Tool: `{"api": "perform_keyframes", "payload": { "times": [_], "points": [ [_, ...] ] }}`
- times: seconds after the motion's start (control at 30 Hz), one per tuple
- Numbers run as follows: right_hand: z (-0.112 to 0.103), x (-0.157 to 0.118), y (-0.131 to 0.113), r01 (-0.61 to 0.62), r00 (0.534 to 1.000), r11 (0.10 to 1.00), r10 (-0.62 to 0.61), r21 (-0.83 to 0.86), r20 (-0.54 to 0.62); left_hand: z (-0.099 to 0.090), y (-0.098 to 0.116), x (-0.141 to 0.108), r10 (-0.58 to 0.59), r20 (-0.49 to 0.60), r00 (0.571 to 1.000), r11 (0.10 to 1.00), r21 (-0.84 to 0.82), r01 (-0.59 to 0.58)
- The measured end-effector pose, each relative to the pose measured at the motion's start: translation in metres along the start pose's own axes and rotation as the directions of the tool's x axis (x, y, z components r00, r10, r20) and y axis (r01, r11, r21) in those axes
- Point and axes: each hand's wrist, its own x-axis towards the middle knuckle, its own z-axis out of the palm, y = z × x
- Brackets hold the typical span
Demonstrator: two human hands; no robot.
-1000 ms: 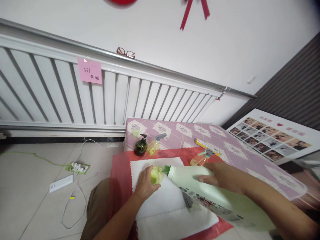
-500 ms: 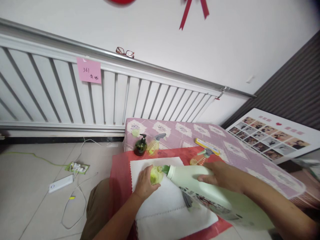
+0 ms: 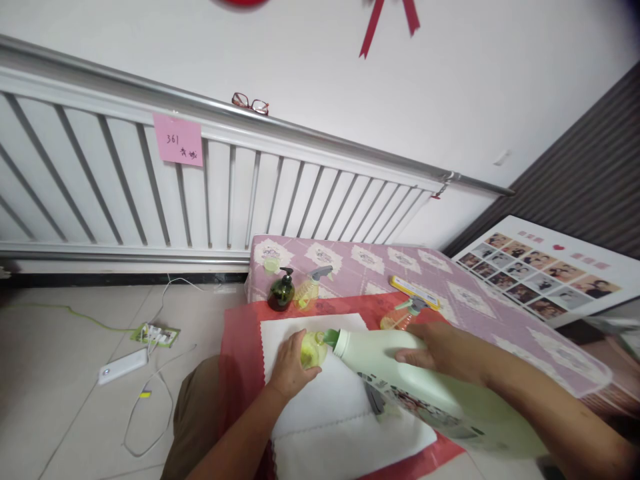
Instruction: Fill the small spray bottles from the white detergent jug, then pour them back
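A long white radiator [image 3: 265, 200] runs along the wall [image 3: 310, 60], with the far edge of a purple patterned table [image 3: 345, 267] just beside it. Near the table's right end is a tilted white photo board [image 3: 550, 245]. A red cloth [image 3: 240, 373] covers the table's near left part, and a white cloth [image 3: 333, 407] with zigzag edges lies on it. Above the white cloth, a large pale green bottle [image 3: 445, 393] tilts, neck toward the left. The person's right hand [image 3: 443, 350] grips it from above, thumb laid along it; the other fingers are hidden. Near the red cloth's far left corner, a dark green pump bottle [image 3: 281, 293] stands upright, a yellowish spray bottle [image 3: 307, 293] just beside it. A second spray bottle [image 3: 397, 318] sits farther right along that cloth's far edge, near the right hand, with a yellow box [image 3: 415, 293] just past it. Over the far part of the white cloth, the left hand [image 3: 291, 370] holds a small yellow bottle [image 3: 313, 350], fingers part-curled round its left side, thumb on the near side. The large bottle's green spout [image 3: 331, 338] points at the small bottle's neck; whether they touch is unclear. A gray sprayer head [image 3: 376, 401] lies partly hidden on the white cloth. A small green tub [image 3: 271, 266] sits near the table's far left corner.
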Motion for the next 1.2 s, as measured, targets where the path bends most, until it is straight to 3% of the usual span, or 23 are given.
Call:
{"api": "perform_keyframes", "payload": {
  "times": [1.2],
  "points": [
    [0.0027, 0.0014, 0.0039, 0.015, 1.000, 0.999, -0.014, 0.028, -0.016, 0.0004, -0.0016, 0.0004, -0.001, 0.001, 1.000, 1.000, 0.015, 0.001]
  ]
}}
